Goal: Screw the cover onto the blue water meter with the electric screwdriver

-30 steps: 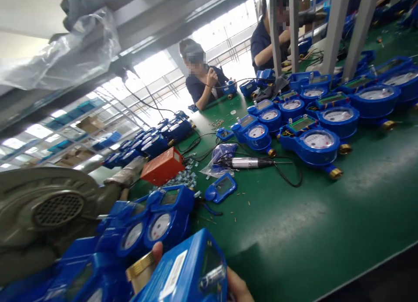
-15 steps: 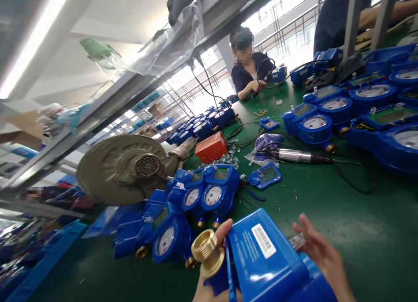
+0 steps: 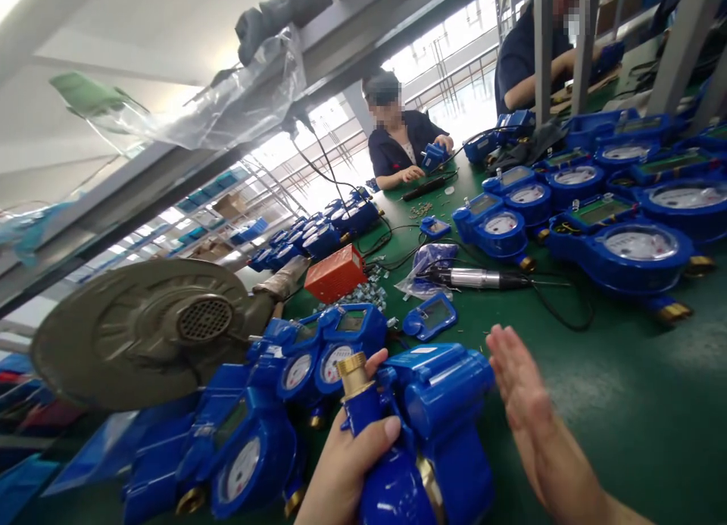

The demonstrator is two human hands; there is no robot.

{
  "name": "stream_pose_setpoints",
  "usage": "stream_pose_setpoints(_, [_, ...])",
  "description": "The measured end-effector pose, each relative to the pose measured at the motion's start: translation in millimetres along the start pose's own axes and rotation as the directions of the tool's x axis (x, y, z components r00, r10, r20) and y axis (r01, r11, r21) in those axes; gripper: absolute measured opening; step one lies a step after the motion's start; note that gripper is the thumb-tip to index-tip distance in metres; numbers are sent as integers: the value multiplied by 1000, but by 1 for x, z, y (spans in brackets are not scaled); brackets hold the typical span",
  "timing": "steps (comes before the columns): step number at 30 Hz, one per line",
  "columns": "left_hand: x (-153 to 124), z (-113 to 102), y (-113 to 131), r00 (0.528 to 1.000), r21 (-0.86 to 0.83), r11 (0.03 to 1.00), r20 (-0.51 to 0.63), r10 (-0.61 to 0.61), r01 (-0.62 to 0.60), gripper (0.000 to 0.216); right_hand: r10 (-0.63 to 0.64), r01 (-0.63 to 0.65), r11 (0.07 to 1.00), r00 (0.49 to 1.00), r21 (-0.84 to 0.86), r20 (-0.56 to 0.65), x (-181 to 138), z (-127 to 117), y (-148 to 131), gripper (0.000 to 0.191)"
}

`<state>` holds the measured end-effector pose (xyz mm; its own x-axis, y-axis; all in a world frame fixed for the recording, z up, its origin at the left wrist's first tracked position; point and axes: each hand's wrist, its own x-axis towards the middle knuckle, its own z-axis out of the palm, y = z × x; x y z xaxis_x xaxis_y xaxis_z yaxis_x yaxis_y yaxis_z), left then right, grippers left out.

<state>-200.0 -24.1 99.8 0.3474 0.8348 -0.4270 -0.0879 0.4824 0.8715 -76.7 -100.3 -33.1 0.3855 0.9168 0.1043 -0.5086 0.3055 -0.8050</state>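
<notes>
Left hand (image 3: 346, 464): your fingers clasp the meter (image 3: 432, 426) by its brass end
Right hand (image 3: 534, 419): flat, fingers released, beside the meter

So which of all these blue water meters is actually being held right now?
The blue meter nearest the camera: the left hand grips it below its brass fitting.

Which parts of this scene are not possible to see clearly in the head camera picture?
- Blue plastic water meter with brass fitting: its dial faces away, and its lower body is cut by the bottom edge.
- Left hand: wrist cut by the bottom edge.
- Right hand: open, beside the meter; contact cannot be told.
- Small loose parts on the green table: too small.
</notes>
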Motion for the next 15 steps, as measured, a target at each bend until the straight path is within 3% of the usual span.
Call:
stream_pose_setpoints(2, [3, 2, 0, 1000, 40, 999, 4, -15, 15, 94, 20, -19, 1000, 1000, -20, 21, 10, -4, -7, 71])
stream_pose_setpoints(4, [7, 3, 1, 1000, 105, 994, 2, -25, 24, 93, -31, 10, 986, 992, -166, -125, 18, -8, -17, 64])
stream_pose_setpoints(5, [8, 3, 2, 1000, 152, 988, -3, -17, 17, 93, -122, 67, 953, 978, -296, -170, 21, -9, -23, 62])
stream_pose_setpoints(6, [10, 4, 3, 1000, 204, 979, -8, 0, 1, 93, -226, 148, 884, 966, -443, -129, 23, -9, -29, 63])
stream_pose_setpoints(8, [12, 6, 6, 999, 291, 956, -11, 45, -40, 95, -345, 376, 659, 921, -651, 183, 27, -8, -40, 70])
stream_pose_setpoints(9, [13, 7, 7, 998, 322, 945, -13, 63, -56, 95, -388, 457, 549, 881, -700, 271, 28, -7, -44, 72])
stream_pose_setpoints(10, [13, 9, 7, 997, 344, 937, -19, 76, -65, 95, -465, 487, 459, 844, -743, 267, 30, -6, -48, 72])
stream_pose_setpoints(12, [12, 13, 7, 995, 362, 929, -33, 98, -80, 93, -644, 462, 355, 751, -813, 145, 34, -4, -51, 71])
stream_pose_setpoints(13, [11, 15, 6, 993, 368, 926, -39, 112, -90, 93, -650, 481, 314, 738, -819, 184, 36, -4, -51, 71])
stream_pose_setpoints(15, [11, 18, 3, 992, 361, 927, -39, 122, -100, 94, -569, 532, 283, 763, -798, 307, 40, -4, -50, 72])
